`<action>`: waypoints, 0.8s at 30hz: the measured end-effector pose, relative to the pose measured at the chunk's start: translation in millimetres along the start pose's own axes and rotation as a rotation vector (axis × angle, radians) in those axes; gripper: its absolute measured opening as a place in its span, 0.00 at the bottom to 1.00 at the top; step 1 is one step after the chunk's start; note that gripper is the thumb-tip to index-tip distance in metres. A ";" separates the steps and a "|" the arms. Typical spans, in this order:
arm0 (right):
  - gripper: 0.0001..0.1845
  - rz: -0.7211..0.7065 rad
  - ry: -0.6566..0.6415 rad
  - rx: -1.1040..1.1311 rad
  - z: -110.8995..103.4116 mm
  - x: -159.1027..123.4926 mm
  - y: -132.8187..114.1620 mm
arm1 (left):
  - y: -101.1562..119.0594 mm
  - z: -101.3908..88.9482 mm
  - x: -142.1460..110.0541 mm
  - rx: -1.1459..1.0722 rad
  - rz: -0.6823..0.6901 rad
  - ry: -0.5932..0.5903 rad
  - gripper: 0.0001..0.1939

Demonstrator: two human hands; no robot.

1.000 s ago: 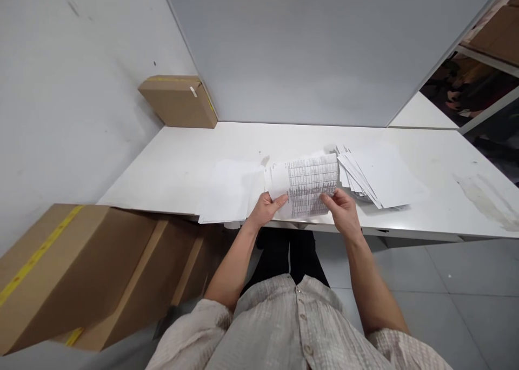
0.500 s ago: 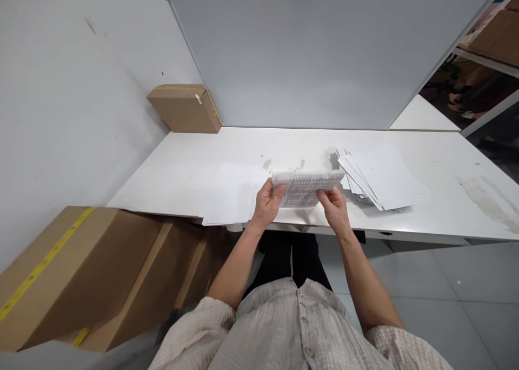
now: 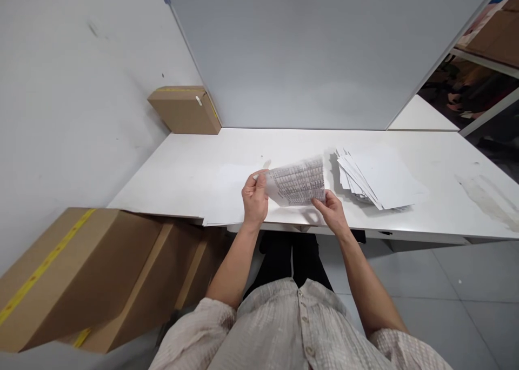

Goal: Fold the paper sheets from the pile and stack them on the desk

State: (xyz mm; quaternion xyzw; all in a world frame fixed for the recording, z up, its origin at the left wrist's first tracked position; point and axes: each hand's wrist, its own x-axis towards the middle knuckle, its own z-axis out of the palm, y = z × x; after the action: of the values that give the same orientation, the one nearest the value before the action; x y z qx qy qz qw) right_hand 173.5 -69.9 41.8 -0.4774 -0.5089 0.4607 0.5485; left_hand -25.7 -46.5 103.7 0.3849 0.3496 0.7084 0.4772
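Observation:
A printed sheet of paper [image 3: 298,182], covered in rows of dark text, is held up over the near edge of the white table. My left hand [image 3: 255,199] pinches its left end between thumb and fingers. At the lower right corner my right hand [image 3: 331,210] grips it, thumb on the printed face. The print is too small to read. To the right lies an uneven pile of papers [image 3: 377,178], fanned along its left side. Blank white paper [image 3: 227,202] lies flat on the table, left of my left hand.
The white table [image 3: 438,197] runs against a grey panel [image 3: 300,56]. A small cardboard box [image 3: 188,110] stands at its back left corner. Larger cardboard boxes [image 3: 89,272] with yellow tape stand at the near left. Shelving with boxes [image 3: 497,40] is at the far right.
The printed sheet has turned and tilted, its right end now higher and more of its face showing. My left hand has moved left; my right hand has slid to the sheet's lower right corner.

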 end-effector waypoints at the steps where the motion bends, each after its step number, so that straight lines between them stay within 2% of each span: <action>1: 0.14 0.032 -0.005 0.016 -1.6 -2.2 1.6 | -0.4 -1.1 -0.1 -0.066 0.004 0.031 0.12; 4: 0.12 0.050 0.064 0.084 -7.1 -4.8 1.0 | -5.6 -11.6 -3.4 -0.146 -0.020 0.094 0.11; 8: 0.11 -0.075 0.187 0.071 -18.9 2.7 -10.3 | -21.0 -40.1 -9.1 -0.091 -0.122 0.089 0.14; 9: 0.10 -0.096 0.188 0.050 -22.8 5.1 -13.1 | -24.2 -47.4 -9.8 -0.035 -0.142 0.056 0.16; 12: 0.09 -0.112 0.133 -0.017 -33.8 9.7 -17.1 | -27.0 -62.4 -10.6 0.282 -0.223 -0.151 0.22; 14: 0.08 -0.112 0.099 -0.043 -39.0 10.1 -15.9 | -23.9 -64.6 -10.4 0.515 -0.237 -0.254 0.23; 16: 0.08 -0.113 0.084 -0.066 -41.7 9.1 -13.3 | -20.5 -62.4 -9.4 0.619 -0.184 -0.276 0.21; 18: 0.08 -0.110 0.076 -0.083 -42.4 7.8 -10.6 | -19.8 -59.1 -7.4 0.586 -0.142 -0.271 0.19; 22: 0.10 -0.053 0.013 -0.056 -41.3 5.9 -5.5 | -27.7 -57.3 -2.1 0.520 -0.265 -0.316 0.15; 24: 0.11 0.002 -0.021 -0.061 -40.7 5.5 -2.9 | -32.9 -58.4 -1.0 0.513 -0.268 -0.318 0.13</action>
State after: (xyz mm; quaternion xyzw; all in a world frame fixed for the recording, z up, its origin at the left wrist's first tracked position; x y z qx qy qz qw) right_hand 214.4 -67.0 44.2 -0.4895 -0.5280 0.4505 0.5278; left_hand -63.4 -45.0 48.3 0.5489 0.4853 0.4594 0.5021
